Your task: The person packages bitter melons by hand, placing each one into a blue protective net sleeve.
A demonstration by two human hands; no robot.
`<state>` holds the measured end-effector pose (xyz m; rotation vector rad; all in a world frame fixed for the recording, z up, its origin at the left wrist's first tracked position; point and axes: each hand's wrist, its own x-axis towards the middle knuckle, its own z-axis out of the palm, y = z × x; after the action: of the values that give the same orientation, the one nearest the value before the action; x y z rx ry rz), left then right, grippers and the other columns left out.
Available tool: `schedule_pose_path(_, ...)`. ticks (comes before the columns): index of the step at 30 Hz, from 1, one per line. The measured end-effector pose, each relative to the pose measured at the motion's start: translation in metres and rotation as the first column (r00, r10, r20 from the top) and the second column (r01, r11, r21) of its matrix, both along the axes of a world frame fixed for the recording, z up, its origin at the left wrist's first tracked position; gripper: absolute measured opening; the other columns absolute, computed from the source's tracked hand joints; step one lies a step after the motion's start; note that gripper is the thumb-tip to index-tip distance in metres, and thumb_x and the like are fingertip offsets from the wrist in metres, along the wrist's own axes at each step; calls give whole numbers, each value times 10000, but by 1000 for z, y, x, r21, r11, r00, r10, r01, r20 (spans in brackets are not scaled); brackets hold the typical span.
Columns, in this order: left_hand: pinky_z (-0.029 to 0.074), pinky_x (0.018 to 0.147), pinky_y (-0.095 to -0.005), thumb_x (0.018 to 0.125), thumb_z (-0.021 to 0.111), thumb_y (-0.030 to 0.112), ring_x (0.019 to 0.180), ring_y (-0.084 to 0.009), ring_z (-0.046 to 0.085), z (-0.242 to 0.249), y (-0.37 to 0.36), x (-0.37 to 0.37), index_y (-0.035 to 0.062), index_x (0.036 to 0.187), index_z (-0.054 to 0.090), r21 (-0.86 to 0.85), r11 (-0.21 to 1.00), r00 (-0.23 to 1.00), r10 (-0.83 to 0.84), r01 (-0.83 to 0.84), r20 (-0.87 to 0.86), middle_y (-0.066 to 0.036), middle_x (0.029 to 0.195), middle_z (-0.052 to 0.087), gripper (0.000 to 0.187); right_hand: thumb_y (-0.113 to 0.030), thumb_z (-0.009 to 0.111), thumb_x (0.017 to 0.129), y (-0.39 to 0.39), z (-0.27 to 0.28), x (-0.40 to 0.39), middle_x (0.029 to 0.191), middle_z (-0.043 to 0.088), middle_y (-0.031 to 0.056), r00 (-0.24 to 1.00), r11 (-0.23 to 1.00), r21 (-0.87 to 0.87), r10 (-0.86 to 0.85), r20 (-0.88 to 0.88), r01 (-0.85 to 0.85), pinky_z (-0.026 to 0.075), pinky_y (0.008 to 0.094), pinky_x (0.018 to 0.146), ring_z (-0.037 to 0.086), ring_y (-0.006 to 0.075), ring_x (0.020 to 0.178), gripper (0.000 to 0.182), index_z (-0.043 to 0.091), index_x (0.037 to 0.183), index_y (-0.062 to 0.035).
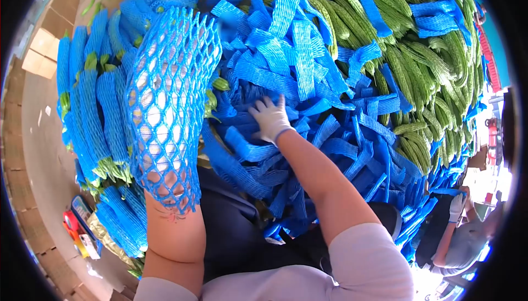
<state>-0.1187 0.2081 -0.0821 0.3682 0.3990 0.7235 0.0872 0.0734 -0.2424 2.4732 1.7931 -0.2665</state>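
Note:
A blue foam net sleeve [179, 188] is stretched over my left hand and forearm. Through its mesh shows white covering on my left hand [171, 64], but the fingers cannot be made out. My right hand [271, 120], in a white glove, has its fingers spread over a heap of loose blue foam net sleeves [269, 62] and touches the top ones. Nothing is gripped in it. Left of my left arm lie several long green gourds in blue nets [91, 100], stems poking out.
Bare long green gourds [434, 70] are piled at the upper right. Cardboard boxes [47, 48] line the far left. On the floor at lower left is a red and orange object [71, 224]. Another person's gloved hand [456, 207] shows at the right edge.

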Motion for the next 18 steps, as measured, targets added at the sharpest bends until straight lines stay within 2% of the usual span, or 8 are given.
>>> schedule_pose_path(2, 376, 1025, -485, 938, 439, 135, 1181, -277, 504, -1, 3, 0, 104, 1358, 379, -7, 1000, 1000, -2, 2, 0, -123, 1299, 495, 425, -409, 720, 731, -14, -4, 2, 1236, 539, 76, 987, 965, -245, -120, -110, 90, 217, 624, 1060, 461, 273, 1229, 625, 507, 1271, -176)
schedule_pose_path(3, 377, 1024, -484, 939, 438, 134, 1181, -277, 503, -2, 2, 1, 105, 1359, 376, -8, 1000, 1000, -5, 5, 3, -122, 1300, 494, 427, -356, 716, 741, -23, -9, 2, 1191, 571, 100, 981, 956, -275, -145, -129, 105, 341, 548, 1021, 530, 298, 1154, 529, 543, 1195, -146)
schedule_pose_path(4, 378, 1024, -484, 939, 437, 134, 1182, -277, 503, -1, 2, 0, 106, 1361, 373, -9, 1000, 1000, -11, 11, 5, -122, 1301, 492, 428, -356, 716, 741, -35, -11, 0, 1191, 571, 100, 980, 955, -274, -151, -128, 112, 341, 548, 1021, 530, 298, 1154, 529, 543, 1195, -146)
schedule_pose_path(6, 380, 1022, -483, 940, 435, 133, 1183, -277, 502, -1, 0, 2, 109, 1364, 367, -8, 1000, 1000, -19, 19, 15, -122, 1303, 490, 430, -355, 718, 719, -66, -11, 0, 1078, 620, 157, 935, 962, -246, -193, -297, 120, 459, 457, 895, 588, 355, 1035, 504, 555, 1134, -122)
schedule_pose_path(8, 381, 1021, -483, 941, 434, 132, 1183, -277, 502, 0, -3, 6, 112, 1367, 361, -4, 1000, 999, -30, 30, 22, -121, 1305, 487, 433, -367, 698, 726, -95, 11, 7, 983, 643, 194, 920, 945, -326, -148, -364, 23, 498, 440, 797, 616, 376, 938, 486, 572, 1108, -94)
schedule_pose_path(10, 383, 1020, -482, 942, 432, 131, 1184, -277, 501, 2, -5, 11, 115, 1370, 355, 0, 999, 998, -49, 49, 39, -121, 1307, 485, 436, -429, 647, 739, -122, 42, 18, 1013, 658, 188, 900, 874, -484, -175, -399, -44, 494, 448, 829, 627, 362, 970, 506, 587, 1120, -101)
schedule_pose_path(13, 386, 1018, -481, 943, 429, 130, 1186, -276, 500, 3, -8, 23, 119, 1375, 346, 5, 997, 995, -77, 77, 70, -120, 1310, 481, 440, -418, 661, 724, -172, 89, 46, 1057, 653, 178, 926, 755, -656, -254, -280, 8, 491, 445, 853, 619, 357, 1007, 523, 590, 1163, -145)
schedule_pose_path(18, 391, 1015, -479, 946, 424, 128, 1188, -276, 498, 6, -21, 42, 126, 1383, 331, 14, 991, 986, -135, 134, 103, -119, 1316, 475, 447, -405, 733, 675, -297, 132, 93, 1100, 644, 149, 920, 645, -725, -389, -40, 241, 488, 430, 884, 607, 337, 1043, 558, 609, 1155, -149)
